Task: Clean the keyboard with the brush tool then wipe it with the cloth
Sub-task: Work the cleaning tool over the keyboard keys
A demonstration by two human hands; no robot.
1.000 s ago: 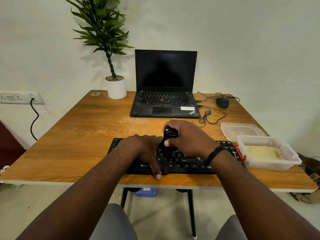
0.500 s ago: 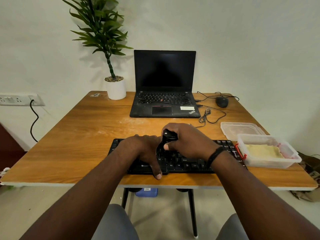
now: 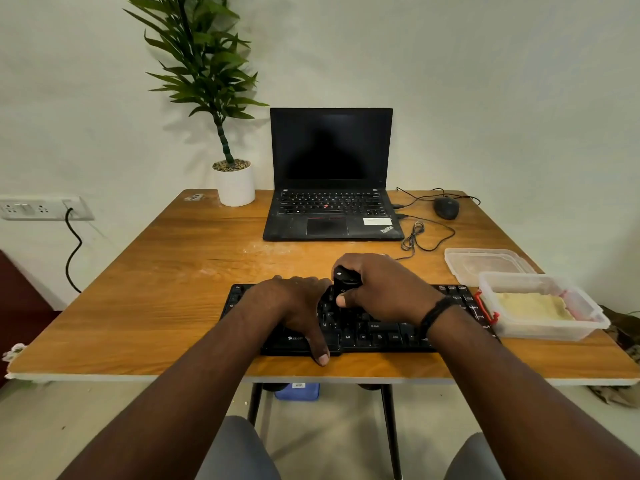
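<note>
Brush tool (image 3: 344, 282) seemingly slightly nearer.

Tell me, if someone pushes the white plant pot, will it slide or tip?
Probably tip: the white plant pot is small and narrow, while its plant rises tall and leafy. On the smooth table a low push might slide it.

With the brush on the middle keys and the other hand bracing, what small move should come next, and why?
Probably sweep the black brush tool rightward along the black keyboard. The right hand grips it over the middle keys, the left hand rests flat steadying the keyboard, and the yellow cloth lies in its clear plastic box.
</note>
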